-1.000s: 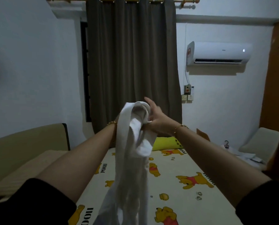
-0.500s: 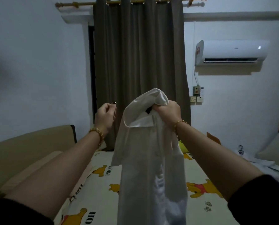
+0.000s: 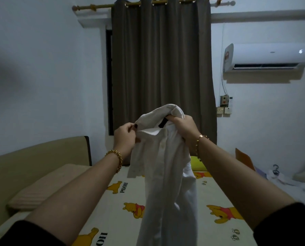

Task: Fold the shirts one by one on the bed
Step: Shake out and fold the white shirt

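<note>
White cloth fills the middle of the head view: a shirt (image 3: 166, 166) hangs in the air above the bed (image 3: 112, 210), collar uppermost, its lower part dropping out of the bottom edge in front of the bear-printed sheet. The right hand (image 3: 182, 128) is clenched around a bunched handful of the shirt at the collar, with a dark tag showing just beside its fingers. The left hand (image 3: 125, 137) pinches the collar's other edge between thumb and fingers, so the two hands are near each other but apart, both raised over the bed. A gold bracelet (image 3: 115, 158) circles the left wrist and another the right. Along the bed's left side lie a beige pillow (image 3: 47, 185) and a tan headboard (image 3: 32, 157). Beyond the bed's far end hangs a grey curtain (image 3: 162, 59), and a yellow cushion (image 3: 198, 163) at that end is partly hidden by the shirt. Off the bed's right side lies a heap of white clothes (image 3: 286, 180) with a hanger, and high on the wall on that side sits an air conditioner (image 3: 267, 56).
</note>
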